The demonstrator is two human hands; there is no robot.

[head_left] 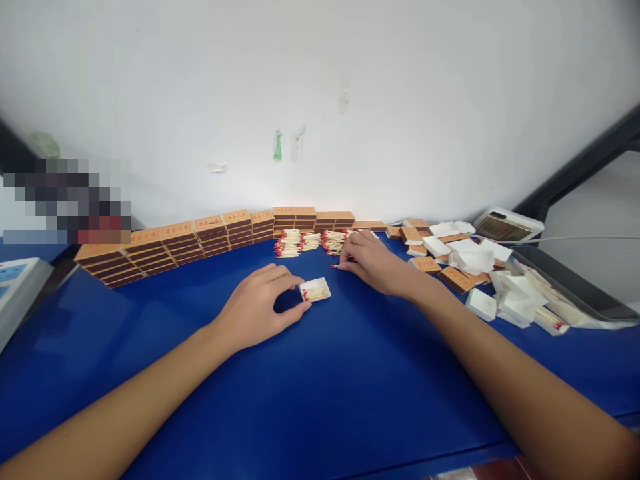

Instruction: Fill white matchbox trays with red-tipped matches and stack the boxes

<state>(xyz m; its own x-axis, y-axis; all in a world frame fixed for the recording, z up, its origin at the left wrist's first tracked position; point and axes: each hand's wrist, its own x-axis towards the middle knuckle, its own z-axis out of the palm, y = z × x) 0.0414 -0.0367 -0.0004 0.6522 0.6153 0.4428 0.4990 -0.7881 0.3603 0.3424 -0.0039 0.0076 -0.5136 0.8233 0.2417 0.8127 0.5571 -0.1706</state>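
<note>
My left hand (265,300) grips the near-left end of a small white matchbox tray (323,297) between thumb and index finger. A few red-headed matches lie in the tray, which rests on the blue table. Farther right, my right hand (367,260) is closed in a pinch, with red match heads (335,267) poking out at the fingertips. How many matches it holds is hidden. Behind and beside that hand lie loose piles of matches (289,244), their red heads pointing different ways.
Stacked orange-and-brown matchboxes (185,243) line the wall from left to centre. At right lie a jumble of white trays (473,257) and matchbox sleeves (456,279), a phone (507,225) with a white cable (575,238), and a dark tray (575,280).
</note>
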